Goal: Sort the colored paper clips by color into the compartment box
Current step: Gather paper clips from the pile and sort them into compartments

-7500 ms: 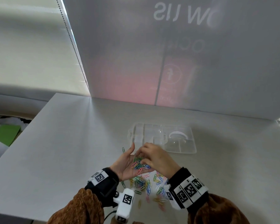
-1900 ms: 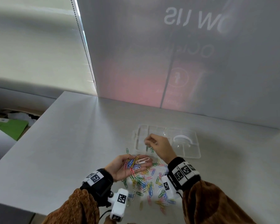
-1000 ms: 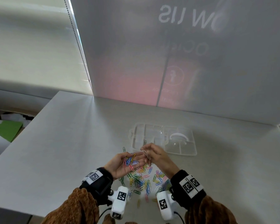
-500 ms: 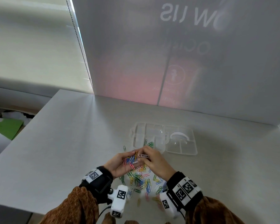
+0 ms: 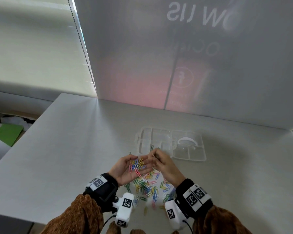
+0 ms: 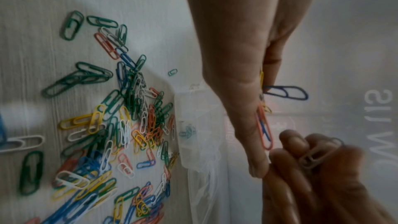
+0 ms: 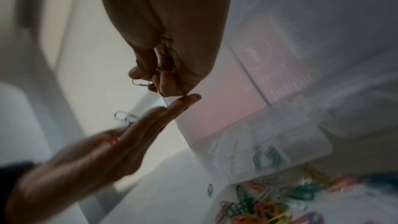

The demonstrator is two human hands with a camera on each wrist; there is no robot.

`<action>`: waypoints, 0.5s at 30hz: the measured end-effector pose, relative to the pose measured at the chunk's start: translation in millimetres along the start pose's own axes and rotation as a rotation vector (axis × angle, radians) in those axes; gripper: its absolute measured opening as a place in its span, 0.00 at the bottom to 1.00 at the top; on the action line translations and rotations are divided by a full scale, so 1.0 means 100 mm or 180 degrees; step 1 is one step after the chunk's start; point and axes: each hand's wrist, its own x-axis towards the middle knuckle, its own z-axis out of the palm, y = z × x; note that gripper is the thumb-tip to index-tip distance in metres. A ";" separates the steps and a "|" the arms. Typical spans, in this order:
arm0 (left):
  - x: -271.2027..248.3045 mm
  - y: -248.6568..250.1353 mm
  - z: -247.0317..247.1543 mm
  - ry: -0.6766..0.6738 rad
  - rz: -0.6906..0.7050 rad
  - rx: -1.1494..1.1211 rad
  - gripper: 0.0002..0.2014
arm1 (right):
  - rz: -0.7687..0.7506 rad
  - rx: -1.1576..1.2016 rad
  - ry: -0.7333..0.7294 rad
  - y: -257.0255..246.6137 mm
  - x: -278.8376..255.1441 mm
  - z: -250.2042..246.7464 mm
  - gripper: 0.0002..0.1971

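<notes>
A green folder (image 5: 4, 132) is seen at the far left, beyond the edge of the white table (image 5: 66, 149) and well apart from the compartment box (image 5: 189, 155). The left hand (image 5: 127, 169) is held palm up above the table, just left of and nearer the person than the compartment box, with its fingers nearly straight and lying side by side. A small batch of clips (image 5: 137, 165), pink, yellow, blue and white, is cradled on that palm and on the fingers. In the left wrist view a blue clip (image 6: 285, 92) and an orange clip (image 6: 263, 130) are seen projecting past the edge of the fingers. Below both hands, on the near side of the compartment box, the loose pile of paper clips (image 5: 149, 186) is spread on the table in mixed colours. The right hand (image 5: 164, 162) is positioned against the left fingertips, at the near edge of the compartment box; its thumb and forefinger are closed in a pinch on a single white clip (image 6: 316, 155), and the remaining fingers are curled inward. The compartment box, of clear plastic, lies open on the table beyond the hands. Several green clips (image 7: 268, 157) are contained in one of its near compartments, and a white curved piece (image 5: 187, 141) is seen in its right half.
</notes>
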 end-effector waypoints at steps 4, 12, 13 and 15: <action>0.01 -0.01 0.00 -0.0050 -0.0031 0.0084 0.28 | 0.0192 0.0825 0.0086 -0.02 0.02 -0.05 0.04; -0.01 -0.02 0.00 -0.0119 -0.0008 0.0064 0.21 | -0.0005 -0.0926 -0.0350 -0.18 0.13 0.06 0.04; -0.01 -0.02 -0.01 -0.0150 -0.0006 0.0046 0.19 | -0.0132 -0.1277 -0.0405 -0.19 0.14 0.09 0.05; -0.02 -0.02 -0.01 -0.0190 0.0017 0.0013 0.15 | -0.0364 -0.1905 -0.0509 -0.19 0.18 0.13 0.07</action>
